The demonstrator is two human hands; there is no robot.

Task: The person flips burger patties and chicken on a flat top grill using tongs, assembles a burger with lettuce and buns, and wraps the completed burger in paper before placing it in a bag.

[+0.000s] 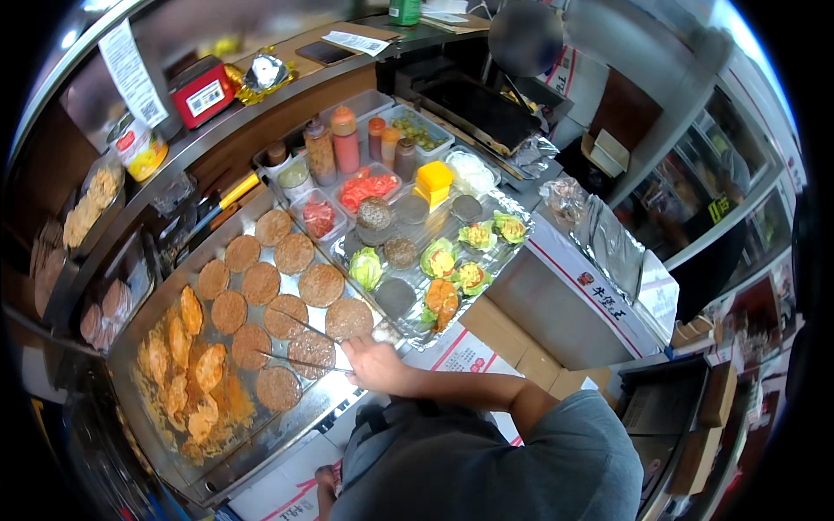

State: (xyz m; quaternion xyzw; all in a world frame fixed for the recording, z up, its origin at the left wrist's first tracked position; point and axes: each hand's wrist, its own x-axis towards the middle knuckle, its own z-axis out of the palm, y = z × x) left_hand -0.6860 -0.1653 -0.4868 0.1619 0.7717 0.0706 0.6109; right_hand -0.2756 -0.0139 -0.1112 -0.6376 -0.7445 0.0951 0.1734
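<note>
My right hand is closed on a pair of metal tongs, whose arms are apart over round burger patties on a flat griddle. My left hand hangs low beside my body, partly hidden; its grip cannot be made out. Orange-coated meat pieces lie at the griddle's left in orange sauce. Right of the patties, a foil-lined tray bears dark buns, light-topped buns and lettuce with yellow filling, one portion topped with orange meat.
Sauce bottles, yellow cheese slices, tubs of sliced tomato and onion stand behind the tray. A metal shelf runs above the griddle. Cardboard boxes stand at right; a person is beyond the glass.
</note>
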